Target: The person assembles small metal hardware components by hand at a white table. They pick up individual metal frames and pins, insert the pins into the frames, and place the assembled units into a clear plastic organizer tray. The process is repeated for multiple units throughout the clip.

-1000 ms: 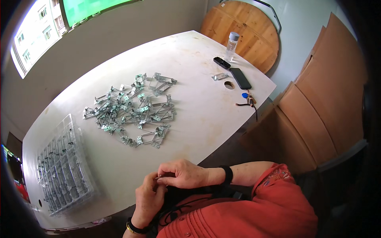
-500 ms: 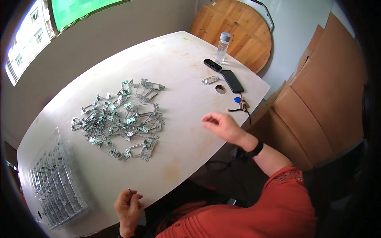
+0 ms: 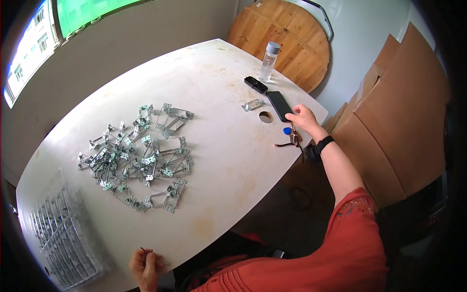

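My right hand (image 3: 304,119) is at the near end of a black smartphone (image 3: 278,105), thumb on its corner and fingers curled at its right edge. The phone lies flat on the white table (image 3: 219,146). Low on the table's near edge, my left hand (image 3: 145,268) is closed, and the tip of a small thin dark piece (image 3: 143,249) pokes out above its fingers; the rest of it is hidden. A tangled heap of metal wire-frame brackets (image 3: 138,155) lies left of centre, and a single metal bracket (image 3: 252,104) rests left of the phone.
Beside the phone lie an open black case (image 3: 256,84) and keys with a blue tag (image 3: 287,131). A clear bottle (image 3: 269,62) stands behind. Clear plastic trays of metal parts (image 3: 68,238) sit at the left; cardboard (image 3: 389,112) leans at the right. The table has a round hole (image 3: 265,117).
My right hand has moved away and to the right, from over the table edge to the phone. My left hand stays closed near the edge. The view has shifted slightly.
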Available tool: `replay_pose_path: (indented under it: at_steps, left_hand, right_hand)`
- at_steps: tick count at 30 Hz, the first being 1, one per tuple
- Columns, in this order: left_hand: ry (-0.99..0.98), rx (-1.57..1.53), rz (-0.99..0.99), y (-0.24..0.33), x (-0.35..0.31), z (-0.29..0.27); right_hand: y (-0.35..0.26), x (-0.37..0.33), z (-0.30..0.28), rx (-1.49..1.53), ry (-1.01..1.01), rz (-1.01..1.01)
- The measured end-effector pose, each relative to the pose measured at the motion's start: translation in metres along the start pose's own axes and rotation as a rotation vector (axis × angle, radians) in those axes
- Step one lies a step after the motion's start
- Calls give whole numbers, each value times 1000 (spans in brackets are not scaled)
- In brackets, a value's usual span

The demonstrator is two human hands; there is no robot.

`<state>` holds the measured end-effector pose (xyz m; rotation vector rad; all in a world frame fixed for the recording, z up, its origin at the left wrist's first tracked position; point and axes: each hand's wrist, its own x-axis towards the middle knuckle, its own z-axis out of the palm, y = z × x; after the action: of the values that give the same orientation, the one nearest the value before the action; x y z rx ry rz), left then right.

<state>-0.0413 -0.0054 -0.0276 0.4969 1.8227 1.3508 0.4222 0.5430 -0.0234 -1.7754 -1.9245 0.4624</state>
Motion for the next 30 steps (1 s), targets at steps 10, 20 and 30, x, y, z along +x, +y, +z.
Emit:
replay_pose_path:
  at_steps: [10,20,30]
  left_hand:
    - [32,20,-2,-7,2,-3]
    - [80,-26,-10,-18,4,-4]
    - [51,13,31,-13,5,-5]
  right_hand:
    - [-18,48,20,-210,-111,155]
    - [-14,65,37,-281,-18,130]
    - [-34,54,26,-285,-82,178]
